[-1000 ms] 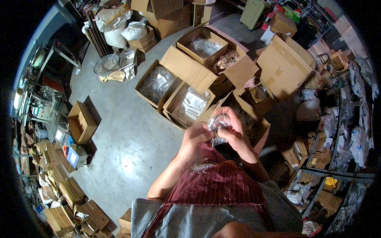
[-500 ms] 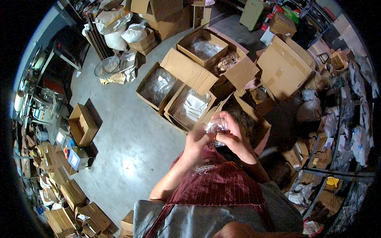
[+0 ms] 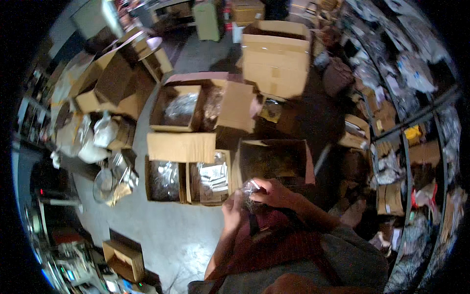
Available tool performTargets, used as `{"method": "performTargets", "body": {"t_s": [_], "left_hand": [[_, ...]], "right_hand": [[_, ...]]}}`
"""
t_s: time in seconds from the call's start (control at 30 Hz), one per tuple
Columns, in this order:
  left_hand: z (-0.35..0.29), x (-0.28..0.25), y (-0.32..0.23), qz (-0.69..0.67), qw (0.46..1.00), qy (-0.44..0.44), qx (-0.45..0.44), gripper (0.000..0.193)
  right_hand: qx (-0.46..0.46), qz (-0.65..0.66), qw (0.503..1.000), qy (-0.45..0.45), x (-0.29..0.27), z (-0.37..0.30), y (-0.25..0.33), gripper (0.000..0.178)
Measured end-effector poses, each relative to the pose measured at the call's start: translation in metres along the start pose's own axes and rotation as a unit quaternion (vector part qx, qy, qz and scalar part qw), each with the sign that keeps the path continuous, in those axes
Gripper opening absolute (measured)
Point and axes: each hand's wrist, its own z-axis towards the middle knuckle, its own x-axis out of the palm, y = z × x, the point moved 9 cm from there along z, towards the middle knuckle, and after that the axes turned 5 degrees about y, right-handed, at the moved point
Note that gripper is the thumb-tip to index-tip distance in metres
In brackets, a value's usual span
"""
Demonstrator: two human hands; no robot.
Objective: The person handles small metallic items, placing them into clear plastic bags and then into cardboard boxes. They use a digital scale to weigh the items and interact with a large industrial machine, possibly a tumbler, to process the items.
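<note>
My left hand (image 3: 232,211) and my right hand (image 3: 275,194) come together in front of my dark red apron. Between them they grip a small crinkled clear plastic bag (image 3: 250,189), its contents too blurred to make out. Fingers of both hands are closed on its edges. Just beyond the left hand, an open carton (image 3: 190,185) holds flat packets with white labels (image 3: 214,174). A larger, dark-inside carton (image 3: 310,165) stands open beyond the right hand.
Left of the packets, another carton (image 3: 148,182) contains clear plastic bags. A cardboard flap (image 3: 181,147) lies across the box tops. Farther off stand a big upright carton (image 3: 275,68) and a green case (image 3: 206,22). Metal shelving (image 3: 416,116) with bagged goods lines the right side.
My view has swung to the right, so the cartons now appear farther left and squarer to me. Both hands still hold the clear bag, and my right fingers have shifted on it.
</note>
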Motion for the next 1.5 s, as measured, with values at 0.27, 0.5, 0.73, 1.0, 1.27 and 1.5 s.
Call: {"method": "performTargets", "body": {"t_s": [0.27,0.5,0.73,1.0,1.27,1.5], "left_hand": [[0.072,0.042,0.009,0.343,0.935,0.036,0.084,0.02],[0.075,0.088,0.001,0.307,0.947,-0.056,0.074,0.023],[0.023,0.076,0.028,0.194,0.973,-0.126,0.016,0.022],[-0.045,0.043,0.055,0.215,0.973,-0.078,0.009,0.019],[-0.17,-0.075,0.161,0.228,0.971,-0.004,-0.073,0.025],[-0.326,-0.169,0.216,0.108,0.964,-0.207,-0.124,0.033]], "right_hand": [[0.107,0.177,0.941,-0.266,-0.153,-0.069,-0.154,0.029],[0.136,0.245,0.923,-0.264,-0.269,0.026,-0.281,0.052],[0.041,0.107,0.946,-0.304,-0.275,0.028,-0.309,0.043],[-0.181,-0.069,0.858,-0.475,-0.167,-0.098,-0.173,0.014],[-0.149,0.253,0.948,-0.128,0.097,0.028,-0.138,0.011],[-0.31,0.005,0.908,0.282,0.363,0.028,0.042,0.012]]}}
